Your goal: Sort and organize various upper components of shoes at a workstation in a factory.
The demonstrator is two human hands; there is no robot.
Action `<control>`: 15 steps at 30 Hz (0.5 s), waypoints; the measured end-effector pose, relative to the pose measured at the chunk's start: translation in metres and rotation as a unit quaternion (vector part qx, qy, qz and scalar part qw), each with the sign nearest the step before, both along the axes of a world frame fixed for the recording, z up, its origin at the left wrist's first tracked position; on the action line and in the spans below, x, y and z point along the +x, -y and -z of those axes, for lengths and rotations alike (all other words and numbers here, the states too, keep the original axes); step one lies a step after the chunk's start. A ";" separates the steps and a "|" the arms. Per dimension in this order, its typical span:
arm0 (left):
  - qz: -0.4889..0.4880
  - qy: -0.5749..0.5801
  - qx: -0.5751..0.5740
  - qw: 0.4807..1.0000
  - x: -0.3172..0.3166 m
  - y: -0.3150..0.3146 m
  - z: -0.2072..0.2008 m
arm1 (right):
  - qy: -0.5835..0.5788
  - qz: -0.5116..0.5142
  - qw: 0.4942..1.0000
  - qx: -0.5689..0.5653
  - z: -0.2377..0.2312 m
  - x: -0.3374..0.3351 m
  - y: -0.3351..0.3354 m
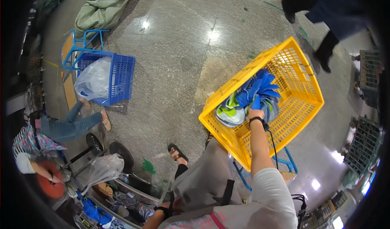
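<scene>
My right hand (256,114), with a dark band at its wrist, reaches into a yellow plastic crate (302,83). Its fingers are closed round a blue flat piece (256,103). Around it lies a fanned bundle of blue pieces (262,85), with grey and lime-green rounded pieces (229,115) beside them. The crate rests tilted on a blue metal stool (290,164). Close to my body at the lower edge is my left hand (165,205), also below a dark wristband; its fingers are hidden.
On the left, a blue crate (122,78) with a clear plastic bag (95,78) stands by a blue-framed chair (87,42). A seated person (69,125) is below it. Another person's legs (325,50) are at the upper right. A green sack (103,9) lies at the top left.
</scene>
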State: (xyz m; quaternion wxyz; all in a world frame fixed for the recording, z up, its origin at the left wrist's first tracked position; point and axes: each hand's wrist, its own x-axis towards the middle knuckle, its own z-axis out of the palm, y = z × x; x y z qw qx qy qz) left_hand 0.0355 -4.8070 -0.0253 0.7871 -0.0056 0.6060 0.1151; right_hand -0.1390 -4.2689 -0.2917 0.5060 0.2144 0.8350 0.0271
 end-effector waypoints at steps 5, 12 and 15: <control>-0.035 -0.001 0.107 0.994 0.047 0.034 0.033 | -0.093 -0.035 0.993 -0.062 -0.018 0.041 -0.043; -0.044 -0.157 0.124 0.979 0.005 -0.016 0.002 | -0.149 -0.129 0.973 -0.119 -0.181 0.040 -0.040; -0.133 -0.250 0.122 0.951 -0.003 -0.031 0.017 | -0.341 -0.166 0.909 -0.174 -0.276 0.018 -0.018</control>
